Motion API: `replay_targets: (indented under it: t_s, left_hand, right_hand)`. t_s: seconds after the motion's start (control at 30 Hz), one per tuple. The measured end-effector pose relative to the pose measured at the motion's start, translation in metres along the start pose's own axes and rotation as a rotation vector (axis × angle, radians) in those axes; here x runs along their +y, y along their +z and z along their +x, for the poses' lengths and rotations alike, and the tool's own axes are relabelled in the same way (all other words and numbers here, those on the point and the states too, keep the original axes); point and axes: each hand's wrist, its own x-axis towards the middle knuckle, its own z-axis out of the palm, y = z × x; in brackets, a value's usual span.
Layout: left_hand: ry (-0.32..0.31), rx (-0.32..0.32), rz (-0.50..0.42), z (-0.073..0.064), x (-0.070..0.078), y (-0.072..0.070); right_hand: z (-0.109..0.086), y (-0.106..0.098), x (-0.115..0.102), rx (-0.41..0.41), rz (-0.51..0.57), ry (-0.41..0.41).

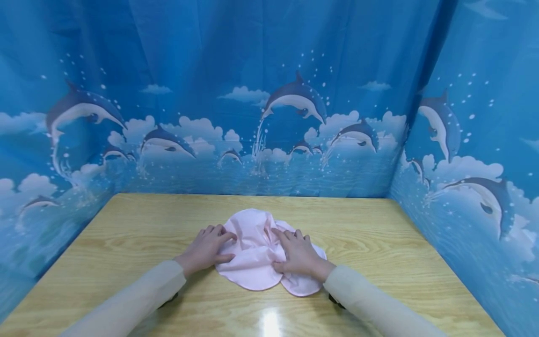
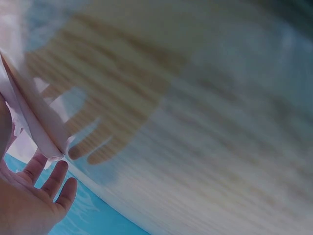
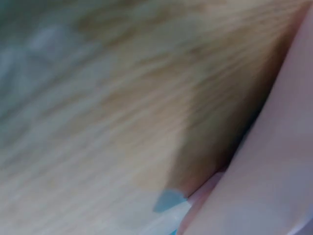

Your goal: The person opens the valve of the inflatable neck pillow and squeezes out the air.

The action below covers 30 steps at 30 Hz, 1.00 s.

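A pale pink cloth (image 1: 252, 269) lies rumpled mid-table, its rounded edges spread; it looks light, soft and unlikely to break, probably best taken by its hemmed rim. The left hand (image 1: 206, 250) touches its left edge, thumb and fingers apart; the right hand (image 1: 300, 255) rests spread on its right part, though the blurred right wrist view hides its fingertips. Beneath is a wood-grain table (image 1: 147, 224); behind, a dolphin-print curtain (image 1: 236, 42).
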Motion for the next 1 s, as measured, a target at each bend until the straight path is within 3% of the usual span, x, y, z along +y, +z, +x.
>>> replay_targets:
  t_s: [0.2,0.57,1.0]
  left_hand:
    - [-0.002,0.000,0.003,-0.0003,0.0005,0.0001]
    - [0.001,0.004,0.004,-0.0002,0.0009,0.0004]
    - [0.027,0.020,0.004,-0.0007,-0.0013,0.0016]
  right_hand:
    - [0.0022,-0.0019,-0.0010,-0.034,-0.006,0.019]
    - [0.0032,-0.0033,-0.0003,0.017,0.020,0.006]
    - [0.0039,-0.0069,0.0011,-0.113,0.051,0.013]
